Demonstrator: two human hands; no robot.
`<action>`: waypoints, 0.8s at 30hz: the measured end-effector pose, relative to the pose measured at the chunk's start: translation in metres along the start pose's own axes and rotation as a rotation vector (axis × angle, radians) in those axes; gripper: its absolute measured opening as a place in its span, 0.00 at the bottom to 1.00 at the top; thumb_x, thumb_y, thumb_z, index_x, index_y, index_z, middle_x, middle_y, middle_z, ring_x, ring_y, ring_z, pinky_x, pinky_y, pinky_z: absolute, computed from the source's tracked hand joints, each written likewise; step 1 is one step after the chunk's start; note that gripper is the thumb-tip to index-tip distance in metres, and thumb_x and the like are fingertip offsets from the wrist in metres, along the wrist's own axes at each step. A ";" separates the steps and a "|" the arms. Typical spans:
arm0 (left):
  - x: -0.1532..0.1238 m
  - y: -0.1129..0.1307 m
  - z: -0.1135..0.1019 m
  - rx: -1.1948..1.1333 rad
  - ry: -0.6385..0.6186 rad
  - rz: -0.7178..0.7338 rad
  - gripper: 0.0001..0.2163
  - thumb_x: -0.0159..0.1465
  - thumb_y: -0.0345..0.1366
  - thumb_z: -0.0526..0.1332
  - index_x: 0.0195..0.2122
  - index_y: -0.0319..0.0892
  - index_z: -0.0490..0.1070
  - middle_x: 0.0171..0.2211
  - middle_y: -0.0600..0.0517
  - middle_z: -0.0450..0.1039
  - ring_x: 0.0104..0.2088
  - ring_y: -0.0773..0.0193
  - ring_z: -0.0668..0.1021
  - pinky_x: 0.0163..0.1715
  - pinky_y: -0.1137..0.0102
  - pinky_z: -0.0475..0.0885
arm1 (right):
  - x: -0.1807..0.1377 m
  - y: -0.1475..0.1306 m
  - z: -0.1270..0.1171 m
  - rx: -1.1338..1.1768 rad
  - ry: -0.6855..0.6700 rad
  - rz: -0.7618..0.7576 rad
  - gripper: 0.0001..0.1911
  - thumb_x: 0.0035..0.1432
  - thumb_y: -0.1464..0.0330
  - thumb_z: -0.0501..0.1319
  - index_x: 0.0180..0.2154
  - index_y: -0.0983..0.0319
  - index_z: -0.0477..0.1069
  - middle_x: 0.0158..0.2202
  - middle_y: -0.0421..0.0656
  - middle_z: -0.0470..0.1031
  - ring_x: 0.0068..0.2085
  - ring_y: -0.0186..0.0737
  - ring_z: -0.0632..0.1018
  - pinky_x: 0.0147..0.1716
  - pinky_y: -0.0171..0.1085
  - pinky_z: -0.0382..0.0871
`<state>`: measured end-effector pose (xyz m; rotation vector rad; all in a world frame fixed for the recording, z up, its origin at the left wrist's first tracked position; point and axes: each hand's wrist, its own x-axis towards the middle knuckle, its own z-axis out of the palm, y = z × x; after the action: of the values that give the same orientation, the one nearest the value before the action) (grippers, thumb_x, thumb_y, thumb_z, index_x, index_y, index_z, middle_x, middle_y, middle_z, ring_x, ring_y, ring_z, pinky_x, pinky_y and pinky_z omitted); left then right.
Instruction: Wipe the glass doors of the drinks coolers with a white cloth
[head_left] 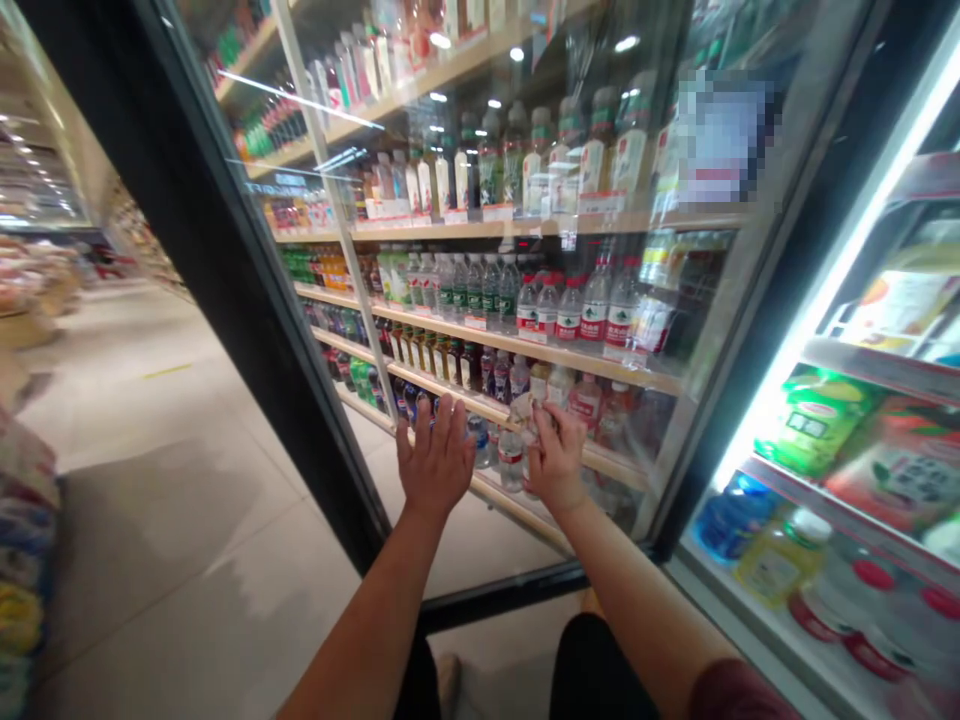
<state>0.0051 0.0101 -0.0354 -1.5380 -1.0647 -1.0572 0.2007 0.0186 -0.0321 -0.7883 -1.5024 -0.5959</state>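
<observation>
My left hand (437, 455) is laid flat against the glass door (457, 545), its fingers stretched upward and slightly apart. To its right, my right hand (556, 455) is closed, with the fingers bent toward the same glass. A small crumpled whitish wipe (521, 407) shows at those fingertips; whether it is paper or cloth I cannot tell. The door stands swung open, framed in black (517, 592). Behind or mirrored in its pane are shelves of drink bottles, including red-labelled water bottles (595, 312).
On the right, a lit cooler holds a green pouch (814, 415), a yellow drink bottle (784, 555) and red-capped bottles (851, 590). A tiled aisle (180, 440) runs along the left. Packaged goods (26, 530) stand at the far left edge. A pixelated patch covers the upper right of the pane.
</observation>
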 end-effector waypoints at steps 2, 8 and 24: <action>0.000 -0.001 0.001 -0.013 0.010 0.003 0.28 0.69 0.39 0.57 0.69 0.42 0.54 0.65 0.41 0.61 0.70 0.52 0.54 0.69 0.52 0.45 | 0.016 0.006 -0.005 0.009 -0.021 -0.005 0.30 0.60 0.77 0.53 0.62 0.58 0.65 0.53 0.50 0.71 0.52 0.45 0.73 0.52 0.45 0.68; 0.002 -0.002 0.000 -0.031 0.020 0.015 0.32 0.68 0.38 0.59 0.71 0.40 0.50 0.64 0.40 0.64 0.71 0.54 0.51 0.70 0.54 0.43 | 0.045 0.035 -0.017 -0.066 0.139 0.099 0.27 0.60 0.75 0.53 0.60 0.58 0.67 0.54 0.51 0.70 0.54 0.47 0.72 0.55 0.49 0.66; -0.001 -0.003 0.004 -0.033 0.001 -0.030 0.29 0.70 0.39 0.56 0.71 0.44 0.51 0.66 0.41 0.60 0.70 0.50 0.55 0.68 0.50 0.46 | -0.015 0.097 -0.044 -0.167 0.151 0.307 0.25 0.63 0.70 0.52 0.60 0.63 0.67 0.55 0.55 0.68 0.57 0.51 0.70 0.57 0.57 0.66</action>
<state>0.0026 0.0139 -0.0359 -1.5520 -1.0777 -1.1006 0.3035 0.0443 -0.0515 -1.0563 -1.1754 -0.5397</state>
